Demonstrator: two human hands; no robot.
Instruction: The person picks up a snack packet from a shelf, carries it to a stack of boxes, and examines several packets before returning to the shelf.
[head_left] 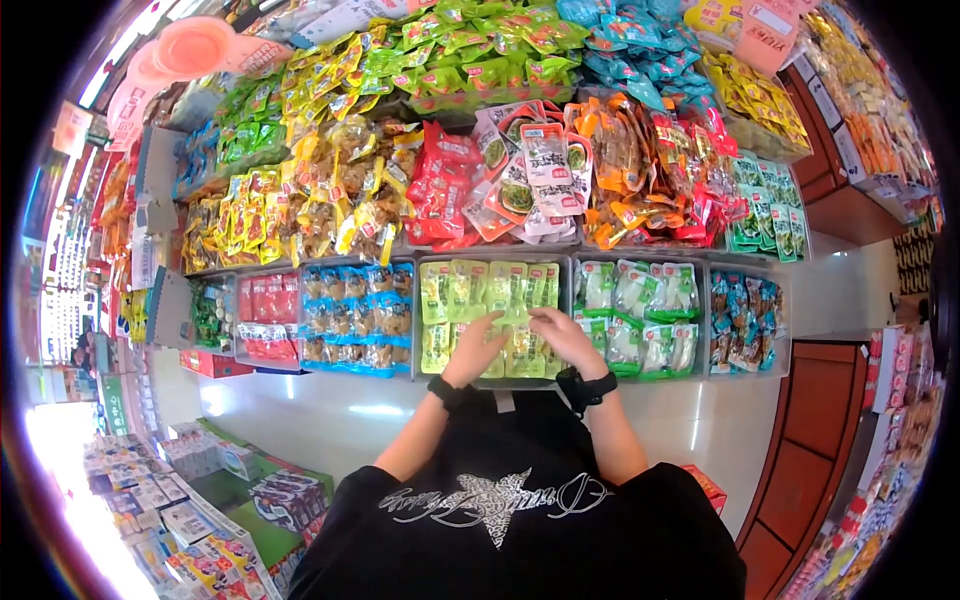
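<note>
While both hands reach into the middle bin [417, 318] of the shelf, the left hand [474, 350] and right hand [563, 338] meet fingertip to fingertip on the green packets [452, 290] filling it. Fingers look half curled; whether either grips a packet I cannot tell. Blue packets [355, 315] lie just left.

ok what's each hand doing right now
left hand: on the green packets, grip cannot be told
right hand: curled on the same packets, hold cannot be told
</note>
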